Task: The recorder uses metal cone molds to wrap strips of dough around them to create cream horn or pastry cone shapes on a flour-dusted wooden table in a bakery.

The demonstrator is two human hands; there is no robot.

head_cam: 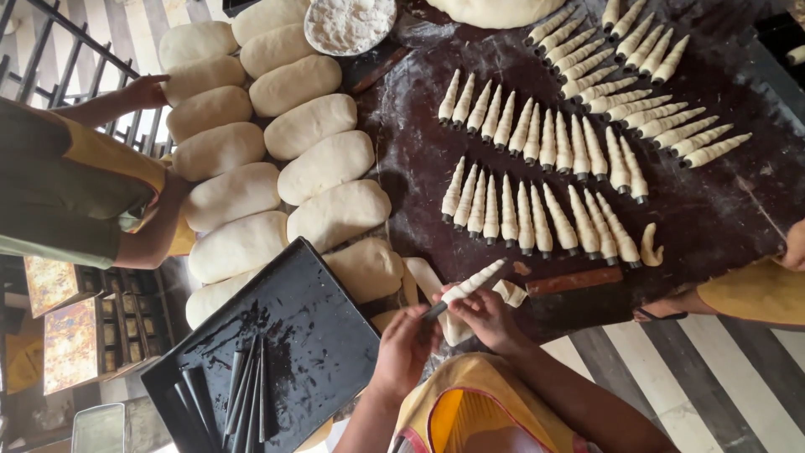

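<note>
Dough cone (470, 283): soft, matt, pale, on dark metal mould | dough loaves (323, 164): smooth, matt, floury | tray (327, 335): black metal, scuffed, dull | worktop (721, 210): dark, flour-dusted | bowl (312, 33): coarse white flour.

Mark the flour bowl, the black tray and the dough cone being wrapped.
flour bowl (350, 23), head view, on the flour heaped inside it.
black tray (314, 323), head view, on a bare patch of its floor.
dough cone (474, 281), head view, mid-length of the wrapped part, above the right hand (489, 319).
</note>
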